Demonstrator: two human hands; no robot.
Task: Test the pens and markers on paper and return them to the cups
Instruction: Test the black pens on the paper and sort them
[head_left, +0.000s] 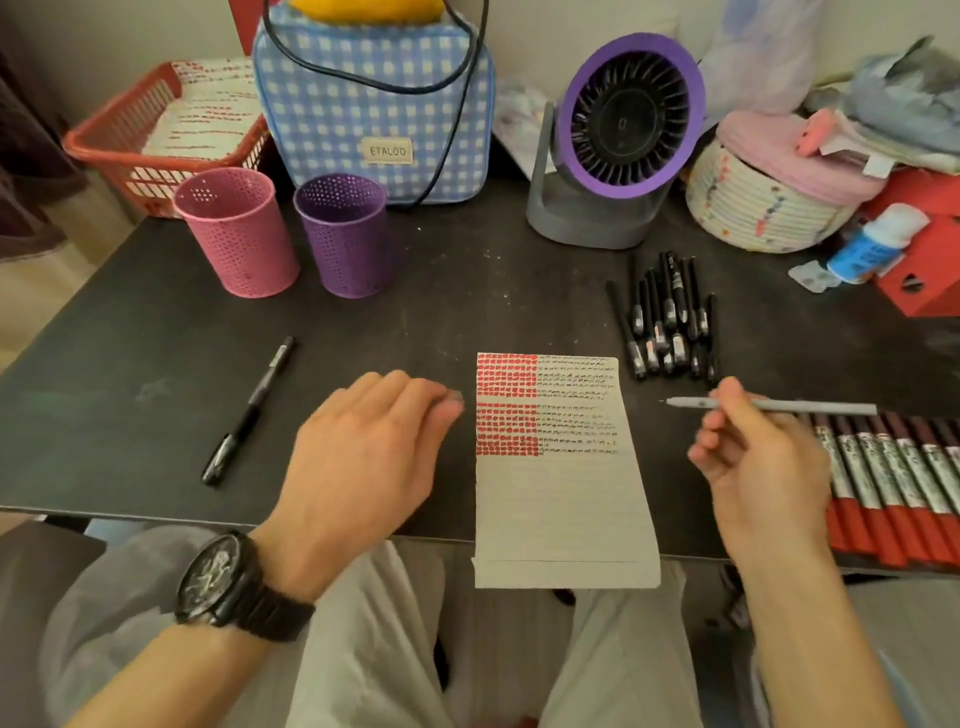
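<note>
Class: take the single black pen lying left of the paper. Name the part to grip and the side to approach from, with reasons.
Probably best with the free, nearest left hand: pinch the black pen mid-barrel from above, fingers across its length: it lies flat on the table, bare surface either side. The right hand holds a grey pen.

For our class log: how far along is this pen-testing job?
Done: the paper carries red and black marks on its upper half. In hand: the right hand holds a grey pen. Left: black pens, red markers and a lone pen lie on the table; nothing shows in the cups.
</note>
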